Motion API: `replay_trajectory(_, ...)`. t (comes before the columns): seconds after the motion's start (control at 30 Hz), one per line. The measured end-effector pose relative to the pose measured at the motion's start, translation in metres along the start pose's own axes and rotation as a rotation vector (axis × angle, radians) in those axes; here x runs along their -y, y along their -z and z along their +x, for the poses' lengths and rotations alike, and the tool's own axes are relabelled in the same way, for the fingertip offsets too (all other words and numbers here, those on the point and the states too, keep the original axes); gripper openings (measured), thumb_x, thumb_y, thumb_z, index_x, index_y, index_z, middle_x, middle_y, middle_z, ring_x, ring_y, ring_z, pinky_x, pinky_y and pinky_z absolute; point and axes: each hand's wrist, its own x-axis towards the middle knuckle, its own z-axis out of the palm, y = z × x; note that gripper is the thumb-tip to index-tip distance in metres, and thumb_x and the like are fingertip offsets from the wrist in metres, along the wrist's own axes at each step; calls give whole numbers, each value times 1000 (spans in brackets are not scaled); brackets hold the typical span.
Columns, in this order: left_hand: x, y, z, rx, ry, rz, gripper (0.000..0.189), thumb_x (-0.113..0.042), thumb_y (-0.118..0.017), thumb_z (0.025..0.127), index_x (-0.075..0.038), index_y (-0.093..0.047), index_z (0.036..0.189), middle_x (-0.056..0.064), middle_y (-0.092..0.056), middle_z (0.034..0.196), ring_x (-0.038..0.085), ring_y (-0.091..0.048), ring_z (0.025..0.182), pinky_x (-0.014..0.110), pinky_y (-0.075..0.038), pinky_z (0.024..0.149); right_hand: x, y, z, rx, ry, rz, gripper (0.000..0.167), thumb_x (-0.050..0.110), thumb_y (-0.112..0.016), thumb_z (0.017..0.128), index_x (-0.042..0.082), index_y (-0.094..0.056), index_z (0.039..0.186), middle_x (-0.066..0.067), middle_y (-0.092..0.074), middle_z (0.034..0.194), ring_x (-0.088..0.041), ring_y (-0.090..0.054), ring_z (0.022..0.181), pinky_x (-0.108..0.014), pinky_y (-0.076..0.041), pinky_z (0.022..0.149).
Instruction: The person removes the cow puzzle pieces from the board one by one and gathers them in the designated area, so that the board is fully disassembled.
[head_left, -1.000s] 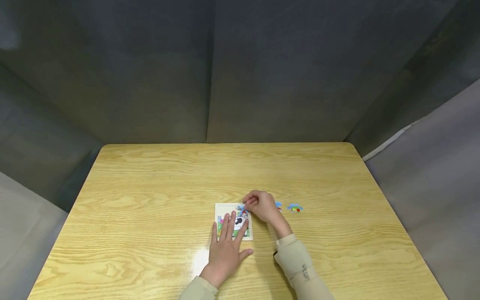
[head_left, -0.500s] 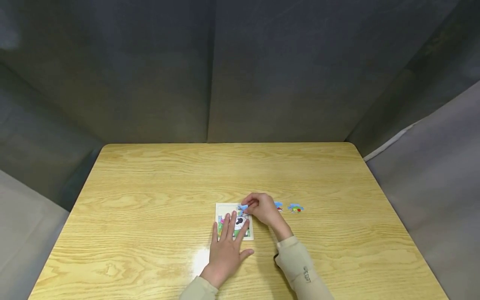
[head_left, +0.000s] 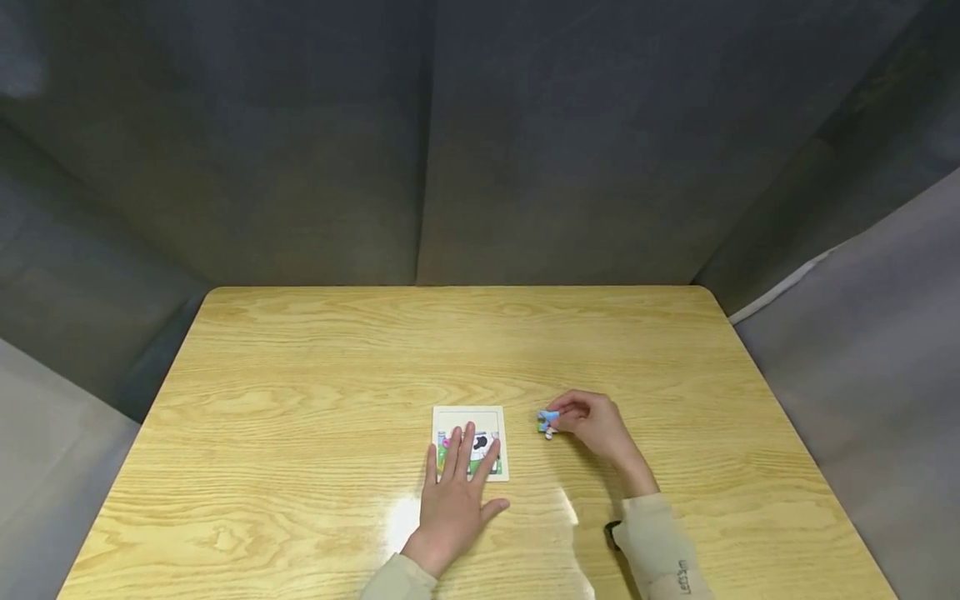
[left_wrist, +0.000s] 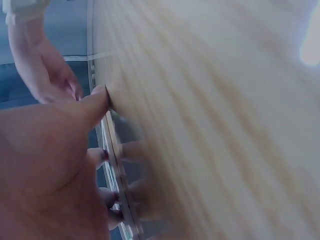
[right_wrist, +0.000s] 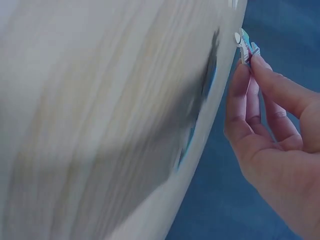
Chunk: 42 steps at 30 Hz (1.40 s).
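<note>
My left hand (head_left: 453, 492) lies with spread fingers over a small square jigsaw puzzle board (head_left: 504, 467), its fingertips on the cow picture (head_left: 480, 444). The board's upper strip is bare and pale; my fingers hide part of the picture. To the right of the board, my right hand (head_left: 596, 422) pinches a blue jigsaw puzzle piece (head_left: 547, 417) between thumb and fingertips. In the right wrist view, the puzzle piece (right_wrist: 245, 47) is tilted above the tabletop. Thin blue-edged pieces (right_wrist: 189, 142) lie flat on the table beyond the hand's shadow.
The wood-grain table (head_left: 300, 358) extends around both hands, with its far edge in front of a dark curtain (head_left: 315, 167). A grey curtain (head_left: 870, 350) hangs at the right. Light glares off the tabletop beside the left hand.
My right hand has lifted the blue puzzle piece from the board's upper right corner and carried it right, over where the loose pieces lay. The left hand has stayed on the board.
</note>
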Motion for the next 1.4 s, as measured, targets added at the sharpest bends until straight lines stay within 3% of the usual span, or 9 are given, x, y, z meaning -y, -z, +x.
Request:
replay_trajectory(0.27, 0, 1, -2, -4, -7, -20, 77, -59, -47, 94, -24, -22, 157, 19, -7, 162, 37, -7, 148, 61, -10, 114, -22, 50, -20, -86, -70, -76, 17, 1, -75, 84, -4, -70, 100, -16, -71, 89, -18, -68, 77, -25, -54, 68)
replay_trajectory(0.57, 0, 3, -2, -1, -9, -24, 77, -59, -48, 94, -23, -23, 157, 19, -8, 162, 36, -7, 148, 61, -11, 114, -45, 78, -22, -128, -124, -212, 18, 2, -74, 85, -6, -70, 102, -17, -71, 91, -16, -66, 75, -22, -51, 64)
replay_trajectory(0.87, -1, 3, -1, -7, -9, -18, 77, -59, -48, 94, -23, -23, 157, 19, -7, 162, 36, -7, 148, 62, -12, 114, -58, 92, -9, -139, -116, -326, 16, 2, -74, 84, -5, -72, 99, -14, -72, 84, -16, -65, 71, -24, -49, 63)
replay_trajectory(1.4, 1, 1, -3, -42, -16, -36, 76, -58, -52, 93, -23, -29, 156, 18, -12, 162, 36, -12, 148, 61, -15, 114, -52, 91, -15, -129, -157, -311, 18, 2, -72, 87, -6, -71, 102, -15, -72, 86, -15, -66, 73, -22, -49, 62)
